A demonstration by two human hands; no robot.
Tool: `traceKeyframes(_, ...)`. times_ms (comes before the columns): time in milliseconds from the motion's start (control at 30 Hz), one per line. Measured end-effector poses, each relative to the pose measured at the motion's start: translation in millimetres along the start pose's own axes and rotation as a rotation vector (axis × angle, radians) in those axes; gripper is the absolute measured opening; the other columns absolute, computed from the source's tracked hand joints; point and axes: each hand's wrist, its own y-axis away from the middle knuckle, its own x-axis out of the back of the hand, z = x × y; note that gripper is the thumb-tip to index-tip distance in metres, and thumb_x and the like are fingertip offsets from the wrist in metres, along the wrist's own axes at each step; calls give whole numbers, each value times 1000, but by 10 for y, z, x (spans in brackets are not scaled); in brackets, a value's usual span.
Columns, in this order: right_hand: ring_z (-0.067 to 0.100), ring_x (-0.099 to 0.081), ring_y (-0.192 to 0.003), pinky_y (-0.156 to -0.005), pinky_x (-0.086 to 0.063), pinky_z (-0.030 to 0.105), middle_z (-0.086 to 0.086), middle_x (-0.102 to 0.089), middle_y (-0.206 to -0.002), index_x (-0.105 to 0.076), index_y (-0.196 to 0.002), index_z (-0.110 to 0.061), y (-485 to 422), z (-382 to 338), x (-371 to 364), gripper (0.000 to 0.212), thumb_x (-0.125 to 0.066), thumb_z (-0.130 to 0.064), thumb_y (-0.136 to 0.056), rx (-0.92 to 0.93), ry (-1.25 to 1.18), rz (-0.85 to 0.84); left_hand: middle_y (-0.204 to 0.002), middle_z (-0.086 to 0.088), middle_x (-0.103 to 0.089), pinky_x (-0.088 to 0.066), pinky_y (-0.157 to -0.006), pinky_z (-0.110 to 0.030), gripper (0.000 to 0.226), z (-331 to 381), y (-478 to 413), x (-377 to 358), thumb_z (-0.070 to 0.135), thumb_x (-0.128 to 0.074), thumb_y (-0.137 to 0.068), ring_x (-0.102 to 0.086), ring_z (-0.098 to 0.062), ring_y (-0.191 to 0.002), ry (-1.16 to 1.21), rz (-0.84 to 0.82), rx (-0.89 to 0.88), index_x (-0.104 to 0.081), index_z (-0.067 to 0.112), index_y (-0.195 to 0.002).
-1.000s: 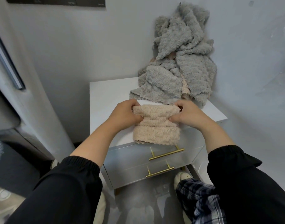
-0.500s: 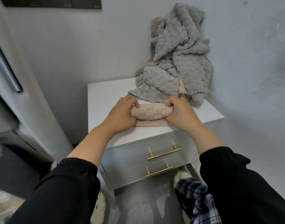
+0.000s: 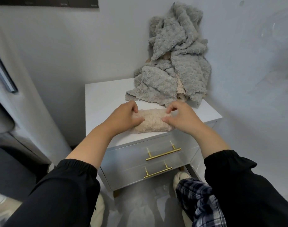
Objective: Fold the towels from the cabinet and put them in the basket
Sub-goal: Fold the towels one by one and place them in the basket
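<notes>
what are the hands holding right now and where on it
The folded beige fluffy towel: left hand grips its left end, right hand pinches its right end.

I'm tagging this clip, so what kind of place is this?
Likely a home bedroom corner: a small white cabinet with brass-handled drawers, fluffy grey towels heaped on it behind a folded beige towel, and slippers on the person's feet.

Nothing here can be read. The dark panel (image 3: 48, 1) on the wall, at the top edge of the view, carries a few faint pale marks, but they are too small and blurred to make out as letters or numbers.
</notes>
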Motion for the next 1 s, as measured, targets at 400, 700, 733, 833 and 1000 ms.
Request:
traceKeyframes(400, 14, -60, -105, -91, -50, 35, -3, -64, -112, -56, -118, -16, -48, 74, -87, 67, -76, -56, -68, -192, -413, -96, -90, 0, -58, -40, -67, -29, 37, 101, -47, -49, 38, -77, -75, -55, -19, -85, -56, -5, 157, -60, 13, -96)
traceKeyframes(700, 24, -56, -113, -93, -45, 34, 9, -61, -120, -55, -121, -3, 61, 33, -160, 56, -55, -49, -90, -284, -445, 358, -76, 2, -55, -38, -53, -29, 33, 433, 4, -152, 28, -82, -70, -51, -15, -66, 172, 72, 122, -52, 18, -78)
traceKeyframes(733, 26, -56, -112, -91, -44, 35, 10, -61, -119, -55, -118, -1, 89, 30, -115, 58, -54, -52, -90, -295, -422, 395, -79, 1, -58, -41, -55, -30, 33, 503, 25, -157, 28, -82, -69, -53, -17, -69, 198, 76, 115, -55, 16, -84)
traceKeyframes(833, 25, -57, -100, -75, -37, 28, 6, -60, -100, -54, -101, -9, 208, 45, 100, 47, -51, -54, -91, -256, -268, 507, -87, 1, -60, -48, -56, -29, 38, 711, 99, -226, 28, -83, -69, -58, -17, -75, 284, 69, 105, -57, 15, -94)
traceKeyframes(1000, 25, -54, -71, -54, -30, 31, -2, -53, -69, -54, -91, -6, 653, 158, 689, 43, -49, -49, -94, -149, 81, 629, -99, 2, -62, -43, -59, -20, 45, 1245, 227, -502, 28, -81, -72, -59, -13, -85, 401, -15, 65, -56, 15, -107)
